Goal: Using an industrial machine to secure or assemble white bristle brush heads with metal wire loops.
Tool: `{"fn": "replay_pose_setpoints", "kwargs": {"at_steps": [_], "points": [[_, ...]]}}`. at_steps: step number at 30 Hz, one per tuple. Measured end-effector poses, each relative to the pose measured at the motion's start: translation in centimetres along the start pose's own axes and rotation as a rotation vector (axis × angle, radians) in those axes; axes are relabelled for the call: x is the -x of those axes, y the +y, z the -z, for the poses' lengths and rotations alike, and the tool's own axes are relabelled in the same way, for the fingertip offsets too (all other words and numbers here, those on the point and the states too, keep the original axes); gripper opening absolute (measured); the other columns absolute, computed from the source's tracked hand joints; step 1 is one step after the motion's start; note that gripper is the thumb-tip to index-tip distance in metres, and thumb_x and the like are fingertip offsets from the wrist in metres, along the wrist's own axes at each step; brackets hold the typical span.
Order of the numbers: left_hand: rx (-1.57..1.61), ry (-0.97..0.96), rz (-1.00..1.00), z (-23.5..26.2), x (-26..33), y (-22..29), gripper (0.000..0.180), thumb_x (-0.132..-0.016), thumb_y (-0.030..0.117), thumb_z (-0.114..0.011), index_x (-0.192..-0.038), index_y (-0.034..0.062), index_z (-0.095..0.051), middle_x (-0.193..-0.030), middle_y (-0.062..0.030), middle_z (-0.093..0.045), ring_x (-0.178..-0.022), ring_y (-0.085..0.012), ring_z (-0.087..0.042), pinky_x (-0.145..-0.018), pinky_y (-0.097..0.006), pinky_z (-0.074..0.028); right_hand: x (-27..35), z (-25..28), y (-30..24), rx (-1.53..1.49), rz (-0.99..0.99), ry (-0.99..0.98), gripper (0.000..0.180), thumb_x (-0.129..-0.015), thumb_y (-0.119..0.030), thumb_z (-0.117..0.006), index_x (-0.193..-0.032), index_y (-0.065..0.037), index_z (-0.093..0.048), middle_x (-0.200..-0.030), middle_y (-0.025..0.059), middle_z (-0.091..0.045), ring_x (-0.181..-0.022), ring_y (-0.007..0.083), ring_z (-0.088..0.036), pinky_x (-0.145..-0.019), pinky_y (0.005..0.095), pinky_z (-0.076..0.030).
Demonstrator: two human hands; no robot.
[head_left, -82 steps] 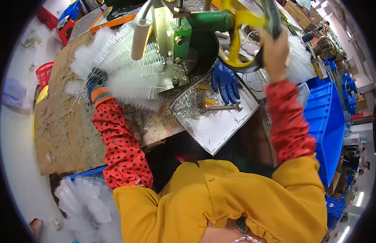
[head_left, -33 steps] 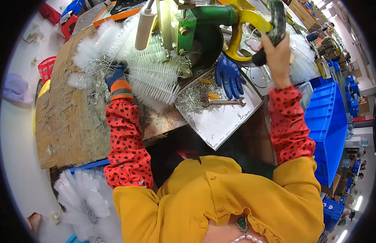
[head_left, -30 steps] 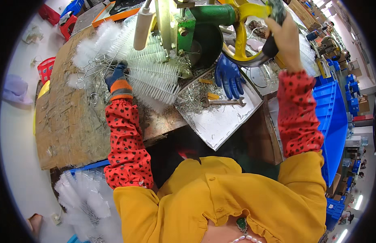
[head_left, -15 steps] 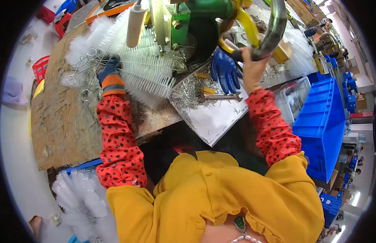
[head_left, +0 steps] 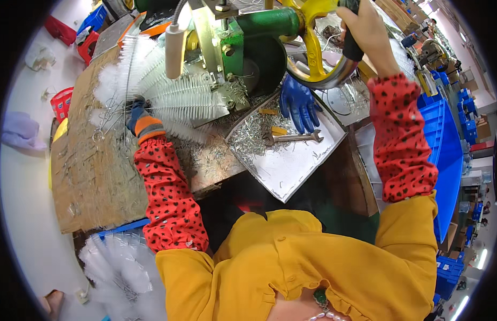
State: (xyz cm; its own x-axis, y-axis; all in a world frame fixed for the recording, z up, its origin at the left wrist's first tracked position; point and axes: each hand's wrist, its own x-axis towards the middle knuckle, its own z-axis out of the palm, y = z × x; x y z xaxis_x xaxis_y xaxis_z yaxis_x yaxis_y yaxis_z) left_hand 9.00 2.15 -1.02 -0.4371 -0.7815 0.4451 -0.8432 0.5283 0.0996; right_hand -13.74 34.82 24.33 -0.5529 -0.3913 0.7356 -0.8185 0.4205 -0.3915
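Observation:
My left hand (head_left: 137,116), in a dark blue glove with an orange cuff, is closed round the wire stems of several white-bristled brushes (head_left: 187,99). Their looped wire ends (head_left: 100,127) stick out to its left, while the bristles fan out toward a green hand press (head_left: 267,24). My bare right hand (head_left: 366,33) is wrapped round the black grip (head_left: 352,49) on the rim of the press's yellow handwheel (head_left: 314,48). Below the press, a white tray (head_left: 291,174) holds metal clippings, a wrench (head_left: 295,137) and a blue rubber glove (head_left: 300,105).
A white cylindrical lamp (head_left: 174,53) hangs by the press. The worn wooden bench (head_left: 93,176) extends left. More bagged brushes (head_left: 117,262) lie lower left. A large blue bin (head_left: 446,160) stands at the right, beyond my right arm.
The handwheel has turned, and my right hand has travelled up and to the right with its rim. My left hand stays on the brush stems, slightly lower. The whole view has shifted a little.

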Motion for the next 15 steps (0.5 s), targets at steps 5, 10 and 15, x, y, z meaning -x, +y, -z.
{"fn": "replay_pose_setpoints", "kwargs": {"at_steps": [5,10,15], "points": [[0.084,-0.14,0.101,-0.8,-1.6,0.8,0.025,-0.075,0.018,-0.049,-0.098,0.0092,-0.052,-0.087,-0.0106,-0.057,-0.078,-0.0262,-0.055,-0.07,-0.033,-0.043,-5.5,1.7,-1.4,0.167,-0.167,-0.307,0.022,-0.067,-0.017,-0.052,-0.067,0.005,-0.053,-0.055,0.0151,-0.053,-0.053,0.0278,-0.055,-0.049,0.0323,-0.042],[0.154,-0.332,0.246,-2.4,-2.2,-2.3,0.027,-0.073,0.016,-0.051,-0.1,0.0082,-0.052,-0.088,-0.0117,-0.057,-0.078,-0.028,-0.055,-0.069,-0.034,-0.044,-10.3,-2.6,3.7,0.604,0.677,-0.397,0.024,-0.068,-0.017,-0.054,-0.062,0.006,-0.056,-0.048,0.0144,-0.051,-0.043,0.0205,-0.054,-0.041,0.0307,-0.041],[0.33,-0.596,0.26,-10.6,-3.1,2.0,0.03,-0.071,0.014,-0.052,-0.101,0.0071,-0.051,-0.089,-0.0127,-0.058,-0.078,-0.0297,-0.055,-0.069,-0.035,-0.044,-6.9,0.9,2.0,0.311,0.165,-0.357,0.02,-0.066,-0.017,-0.056,-0.065,0.003,-0.058,-0.049,0.0103,-0.05,-0.045,0.0165,-0.052,-0.043,0.0272,-0.04]]}}
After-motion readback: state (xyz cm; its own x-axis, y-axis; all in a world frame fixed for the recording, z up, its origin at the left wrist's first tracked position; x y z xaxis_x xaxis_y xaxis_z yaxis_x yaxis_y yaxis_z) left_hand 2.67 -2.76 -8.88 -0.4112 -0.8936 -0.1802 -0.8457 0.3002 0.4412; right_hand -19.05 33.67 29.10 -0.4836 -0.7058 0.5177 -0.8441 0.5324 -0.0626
